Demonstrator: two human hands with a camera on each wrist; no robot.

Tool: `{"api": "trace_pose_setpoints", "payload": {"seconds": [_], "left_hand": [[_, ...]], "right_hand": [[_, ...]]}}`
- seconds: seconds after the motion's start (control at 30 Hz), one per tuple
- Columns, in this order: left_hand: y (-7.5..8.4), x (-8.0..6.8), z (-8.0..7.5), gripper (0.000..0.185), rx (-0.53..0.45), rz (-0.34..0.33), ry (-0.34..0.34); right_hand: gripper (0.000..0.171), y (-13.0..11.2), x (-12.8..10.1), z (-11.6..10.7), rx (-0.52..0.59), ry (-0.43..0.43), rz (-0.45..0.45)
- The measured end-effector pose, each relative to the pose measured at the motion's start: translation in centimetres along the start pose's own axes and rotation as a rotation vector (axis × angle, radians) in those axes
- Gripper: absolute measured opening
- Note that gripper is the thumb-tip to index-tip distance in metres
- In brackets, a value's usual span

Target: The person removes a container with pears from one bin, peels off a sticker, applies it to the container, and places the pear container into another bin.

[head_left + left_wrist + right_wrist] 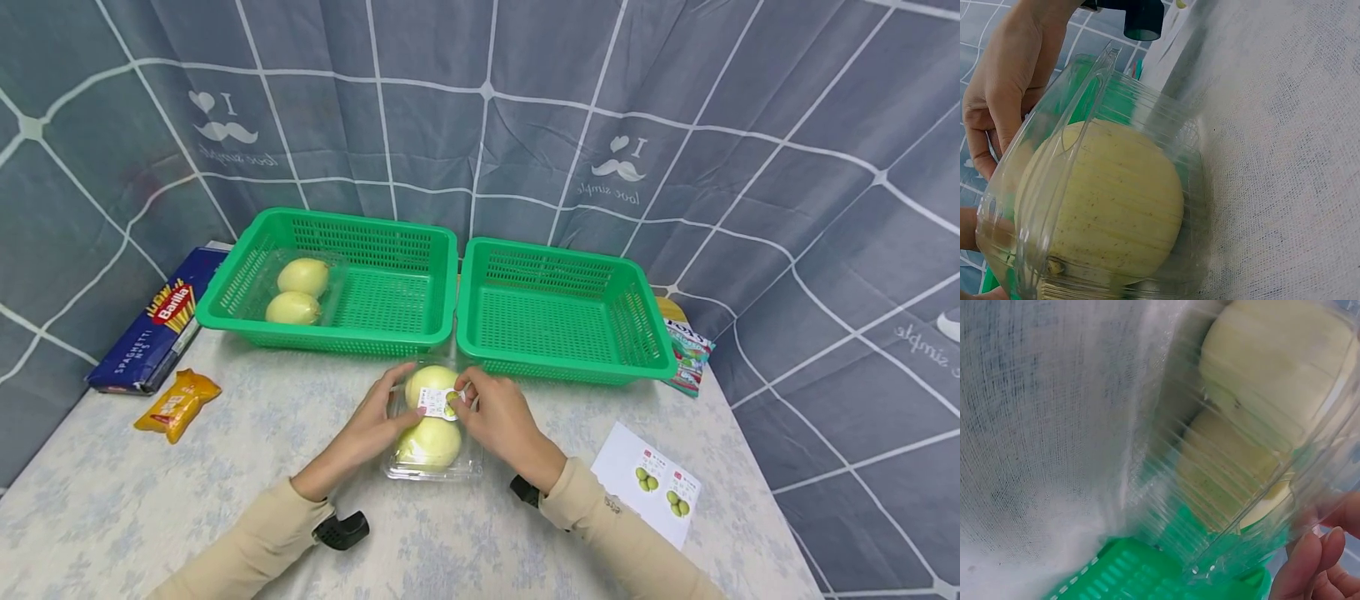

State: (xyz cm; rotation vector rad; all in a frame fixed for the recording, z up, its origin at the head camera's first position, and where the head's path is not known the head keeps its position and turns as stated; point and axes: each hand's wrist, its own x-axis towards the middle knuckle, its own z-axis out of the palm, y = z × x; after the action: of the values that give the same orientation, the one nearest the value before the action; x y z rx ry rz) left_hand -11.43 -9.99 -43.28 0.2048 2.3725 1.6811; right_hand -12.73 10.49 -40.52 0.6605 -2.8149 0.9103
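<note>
A clear plastic clamshell box point(438, 477) with two pale yellow melons point(429, 443) sits on the table before me. Across the lid lies a white label point(435, 402) printed with green fruit. My left hand point(372, 419) holds the box's left side, its thumb on the label's left end. At the other end, my right hand point(501, 415) pinches the label between thumb and fingers. The left wrist view shows one melon point(1110, 200) close up through the plastic; whether the label is fully stuck down cannot be seen.
Behind stand two green baskets; the left basket point(390, 337) holds another boxed pair of melons point(303, 277), the right basket point(555, 367) nothing visible. A spaghetti box point(153, 333) and orange packet point(180, 404) lie left. A label sheet point(637, 492) and colourful packet point(688, 358) lie right.
</note>
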Motion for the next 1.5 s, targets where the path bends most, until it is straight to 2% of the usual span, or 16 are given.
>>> {"api": "trace_pose_setpoints", "payload": {"seconds": [0.23,0.37,0.5,0.8,1.03,1.23,1.5], "left_hand": [[-0.1,0.4,-0.4,0.071,0.034,0.007,-0.013],[0.1,0.5,-0.7,0.070,0.058,-0.004,-0.021],[0.2,0.6,-0.8,0.069,0.064,-0.013,-0.018],[-0.2,0.9,-0.5,0.065,0.090,-0.013,0.009],[-0.4,1.0,-0.4,0.061,0.103,0.012,0.027],[-0.2,0.9,-0.4,0.059,0.093,0.019,0.027],[-0.1,0.9,-0.5,0.059,0.080,0.001,0.009]], "right_hand": [[0.015,-0.2,0.5,0.1,-0.059,-0.037,-0.023],[0.016,0.0,0.6,0.2,-0.047,-0.064,-0.011],[0.018,0.4,0.6,0.1,0.009,-0.090,0.030],[0.029,1.7,0.9,0.1,0.179,-0.124,0.251],[0.037,3.0,0.8,0.2,0.254,-0.133,0.336],[0.035,3.7,0.7,0.1,0.332,-0.127,0.372],[0.034,4.0,0.5,0.0,0.397,-0.121,0.371]]}}
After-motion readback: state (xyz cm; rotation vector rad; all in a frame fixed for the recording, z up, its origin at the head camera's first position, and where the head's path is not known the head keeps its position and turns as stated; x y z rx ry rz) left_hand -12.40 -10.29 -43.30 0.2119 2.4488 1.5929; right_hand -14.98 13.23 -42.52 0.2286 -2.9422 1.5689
